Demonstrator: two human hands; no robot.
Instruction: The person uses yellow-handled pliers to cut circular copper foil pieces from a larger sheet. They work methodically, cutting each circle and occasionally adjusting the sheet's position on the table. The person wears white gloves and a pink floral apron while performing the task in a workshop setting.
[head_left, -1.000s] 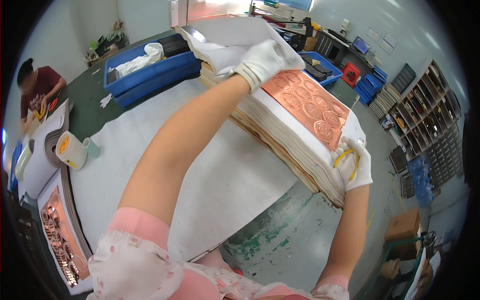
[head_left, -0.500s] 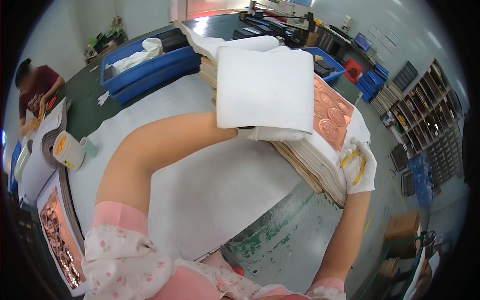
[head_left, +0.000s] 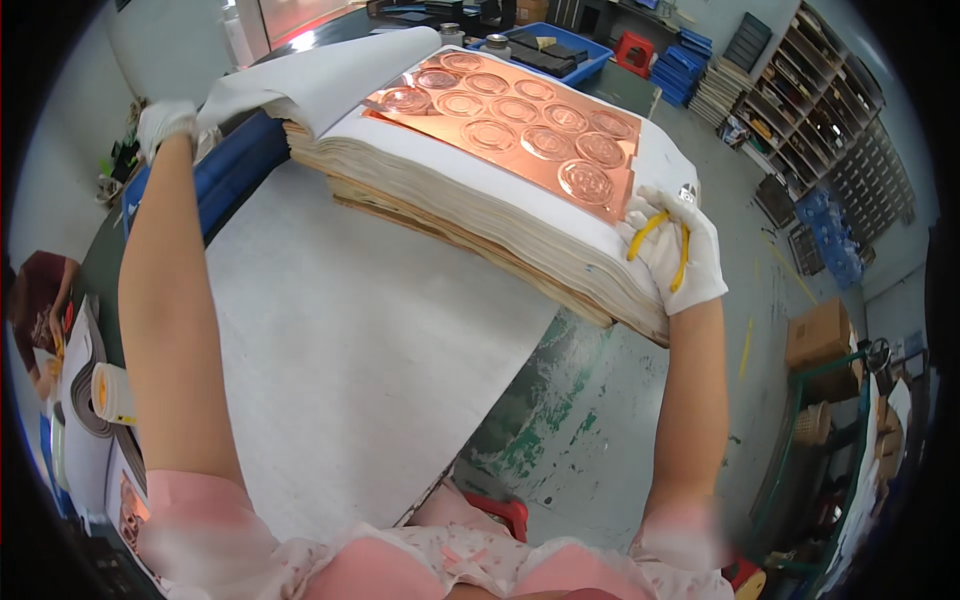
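A thick stack of white sheets (head_left: 470, 195) with yellowed edges lies before me. On it rests a shiny copper-coloured sheet (head_left: 475, 105) embossed with several round medallions. The top white sheet (head_left: 320, 75) is folded back toward the left. My left hand (head_left: 168, 125), in a white glove, is stretched out beside that sheet's far left edge, above the blue bin; motion blur hides its fingers. In a white glove too, my right hand (head_left: 685, 255) is closed round a tool with two yellow handles (head_left: 682, 262) and a metal head, at the stack's right corner.
A blue bin (head_left: 240, 170) stands left of the stack; another blue bin (head_left: 575, 60) with dark items is behind it. White paper (head_left: 350, 330) covers part of the worn green table (head_left: 560, 400). At far left a person (head_left: 40, 310) works near a white tub (head_left: 112, 393).
My left hand has swung from behind the raised white sheet out to the far left. The sheet now lies turned back, uncovering the copper sheet. My right hand still holds the yellow-handled tool.
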